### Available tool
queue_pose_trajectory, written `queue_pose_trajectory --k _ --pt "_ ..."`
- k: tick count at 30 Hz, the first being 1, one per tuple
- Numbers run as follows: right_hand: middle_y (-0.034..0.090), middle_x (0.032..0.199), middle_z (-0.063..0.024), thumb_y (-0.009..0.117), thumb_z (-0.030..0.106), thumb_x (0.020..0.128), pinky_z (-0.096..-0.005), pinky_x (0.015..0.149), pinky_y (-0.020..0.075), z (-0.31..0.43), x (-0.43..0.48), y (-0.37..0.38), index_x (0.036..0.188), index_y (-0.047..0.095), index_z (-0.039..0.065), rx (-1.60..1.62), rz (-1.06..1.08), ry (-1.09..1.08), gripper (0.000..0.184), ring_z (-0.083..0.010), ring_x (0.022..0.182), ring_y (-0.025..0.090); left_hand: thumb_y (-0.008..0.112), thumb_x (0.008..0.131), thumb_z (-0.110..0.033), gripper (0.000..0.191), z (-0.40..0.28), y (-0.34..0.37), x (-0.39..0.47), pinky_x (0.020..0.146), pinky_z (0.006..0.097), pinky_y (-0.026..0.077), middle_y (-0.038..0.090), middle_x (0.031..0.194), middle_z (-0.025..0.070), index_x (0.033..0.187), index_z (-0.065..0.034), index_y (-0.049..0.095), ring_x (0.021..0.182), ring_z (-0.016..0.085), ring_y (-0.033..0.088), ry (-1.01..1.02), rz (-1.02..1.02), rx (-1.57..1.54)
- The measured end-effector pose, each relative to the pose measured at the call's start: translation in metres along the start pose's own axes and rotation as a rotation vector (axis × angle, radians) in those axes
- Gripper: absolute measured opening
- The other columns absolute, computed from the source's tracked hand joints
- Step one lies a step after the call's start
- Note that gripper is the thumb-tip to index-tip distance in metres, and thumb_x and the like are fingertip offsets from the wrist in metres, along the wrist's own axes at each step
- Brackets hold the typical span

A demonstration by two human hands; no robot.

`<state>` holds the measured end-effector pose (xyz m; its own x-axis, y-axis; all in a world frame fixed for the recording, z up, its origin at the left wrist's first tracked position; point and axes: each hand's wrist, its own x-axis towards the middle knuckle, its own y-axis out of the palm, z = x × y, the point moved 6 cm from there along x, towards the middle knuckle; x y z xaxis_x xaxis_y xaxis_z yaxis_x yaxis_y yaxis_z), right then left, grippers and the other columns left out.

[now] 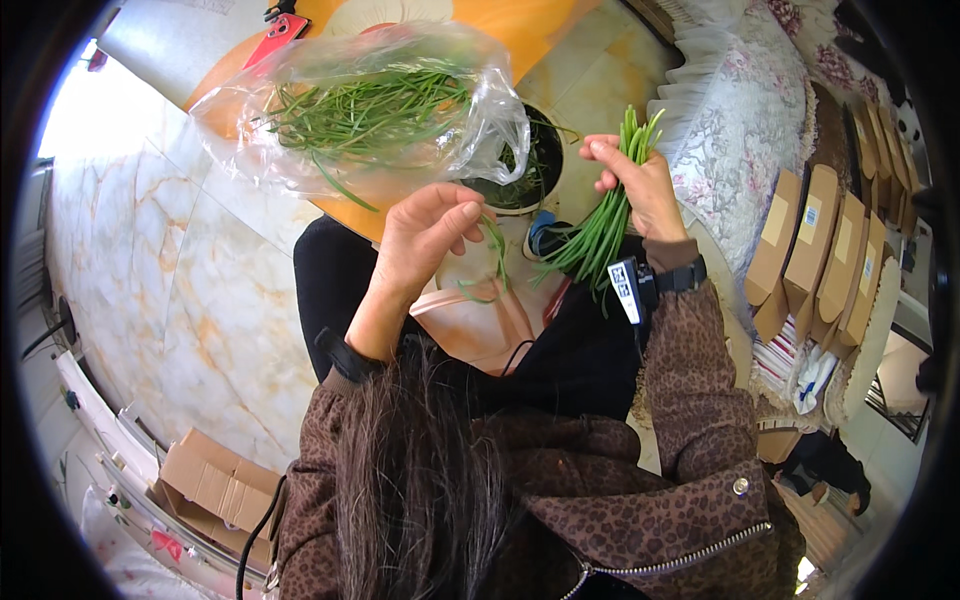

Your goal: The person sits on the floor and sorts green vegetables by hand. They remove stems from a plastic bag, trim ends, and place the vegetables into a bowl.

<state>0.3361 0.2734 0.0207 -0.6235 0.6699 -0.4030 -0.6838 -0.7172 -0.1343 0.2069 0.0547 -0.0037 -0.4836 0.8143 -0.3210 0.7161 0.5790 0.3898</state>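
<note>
Near the middle, my left hand point(431, 236) pinches a few thin green blades point(496, 251) that hang from its fingertips. My right hand point(637, 176), farther right, is closed around a bunch of long green stalks, perhaps garlic chives point(611, 225); their pale cut-looking ends point up and the leaves hang down. Beyond my left hand lies a clear plastic bag point(225, 142) with more loose green leaves point(367, 112) inside and one leaf poking out. A dark-lined round bin point(551, 161) holding green scraps stands between the bag and my right hand.
The bag rests on an orange patterned table point(555, 30) with a red phone point(277, 37) at its far edge. Several cardboard boxes point(814, 217) stand on a covered couch point(739, 127) at right. Another cardboard box point(221, 480) is at lower left. A person point(829, 465) is at far lower right.
</note>
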Motion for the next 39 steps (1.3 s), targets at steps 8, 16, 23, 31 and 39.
queue_pose_trajectory --k 8,16,23,31,39 --pt "0.061 0.072 0.0024 0.071 0.018 0.081 -0.0190 0.050 0.0421 0.044 -0.098 0.055 0.093 0.068 0.002 -0.042 0.279 -0.004 0.020 -0.0044 0.055 0.050 0.059 0.090 -0.011 0.015 -0.032 0.033 -0.031 0.058 0.0196 0.044 0.065 0.083 0.0040 0.100 -0.0008 0.063 0.068 0.007 0.055 0.071 0.063 -0.057" --pt "0.057 0.064 0.0033 0.073 0.019 0.080 -0.0207 0.050 0.0395 0.047 -0.135 0.071 0.085 0.068 0.003 -0.113 0.316 -0.075 0.018 -0.0039 0.056 0.049 0.064 0.086 -0.008 0.016 -0.054 0.054 -0.057 0.073 0.0220 0.046 0.064 0.088 0.0015 0.099 0.0011 0.064 0.081 0.007 0.057 0.138 0.072 0.051" --pt "0.059 0.071 0.0020 0.072 0.018 0.081 -0.0196 0.053 0.0415 0.044 -0.149 0.059 0.088 0.066 0.003 0.067 0.229 -0.049 0.018 -0.0050 0.059 0.050 0.065 0.086 -0.014 0.025 -0.045 0.062 -0.061 0.067 0.0214 0.044 0.062 0.089 0.0020 0.106 -0.0004 0.061 0.076 0.007 0.055 0.099 0.155 0.034" --pt "0.055 0.069 0.0030 0.069 0.014 0.083 -0.0198 0.056 0.0409 0.042 -0.146 0.052 0.089 0.061 0.002 0.237 0.141 -0.038 0.016 -0.0049 0.058 0.048 0.056 0.093 -0.016 0.020 -0.030 0.079 -0.064 0.073 0.0224 0.048 0.064 0.079 0.0023 0.100 0.0017 0.062 0.078 0.008 0.059 0.252 0.324 0.291" --pt "0.058 0.072 0.0014 0.071 0.013 0.080 -0.0206 0.055 0.0427 0.049 -0.144 0.037 0.088 0.062 0.005 0.265 0.023 -0.086 0.015 -0.0056 0.059 0.050 0.052 0.094 -0.016 0.021 -0.027 0.072 -0.064 0.049 0.0179 0.039 0.053 0.063 -0.0020 0.095 0.0012 0.063 0.052 0.004 0.047 0.013 0.277 0.289"
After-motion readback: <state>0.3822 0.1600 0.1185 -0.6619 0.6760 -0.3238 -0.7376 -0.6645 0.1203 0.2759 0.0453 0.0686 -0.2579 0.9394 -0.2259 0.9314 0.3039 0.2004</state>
